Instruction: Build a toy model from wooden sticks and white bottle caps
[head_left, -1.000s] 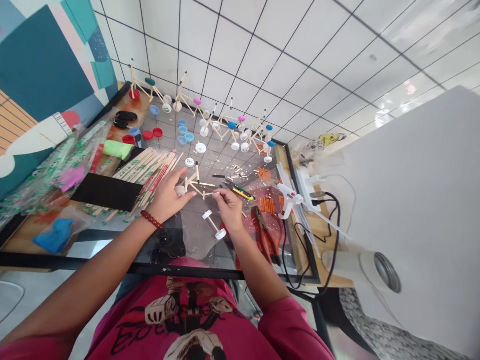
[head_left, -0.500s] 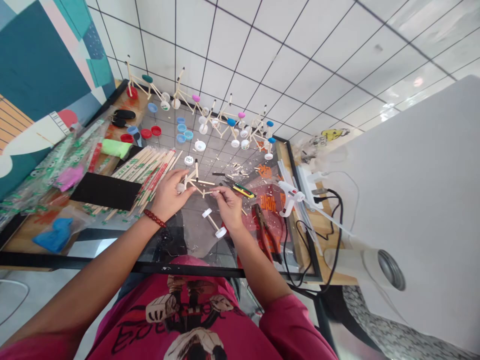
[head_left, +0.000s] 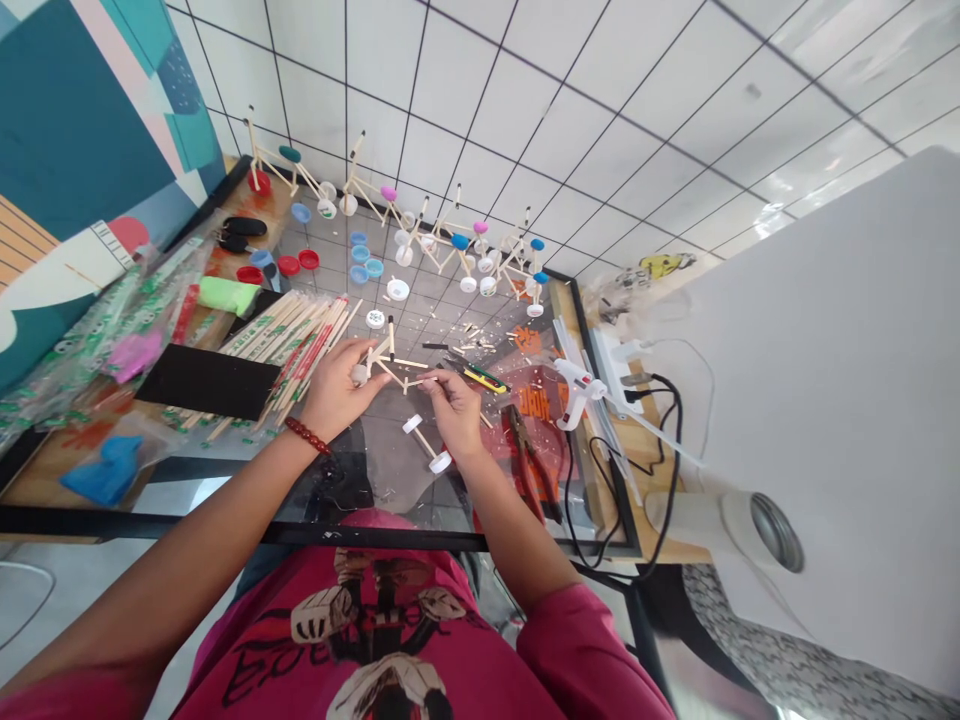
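My left hand (head_left: 339, 393), with a red bead bracelet on the wrist, is closed on a small stick frame (head_left: 391, 345) with a black-tipped upright and a white wheel at its left end. My right hand (head_left: 456, 408) pinches the frame's right end, where a thin stick meets its fingertips. Just below, between the hands, a pair of white caps joined by a stick (head_left: 425, 443) lies on the glass tabletop (head_left: 397, 480). A loose white cap (head_left: 375, 319) rests above my left hand.
Wooden sticks (head_left: 300, 340) and a black sheet (head_left: 210, 382) lie left. Cutter (head_left: 486, 378), pliers (head_left: 531, 465) and glue gun (head_left: 579, 390) with looping cable are right. Several stick models (head_left: 442, 255) and coloured caps (head_left: 360, 253) stand along the back.
The whole view has shifted very slightly. Both hands keep their hold on the stick frame.
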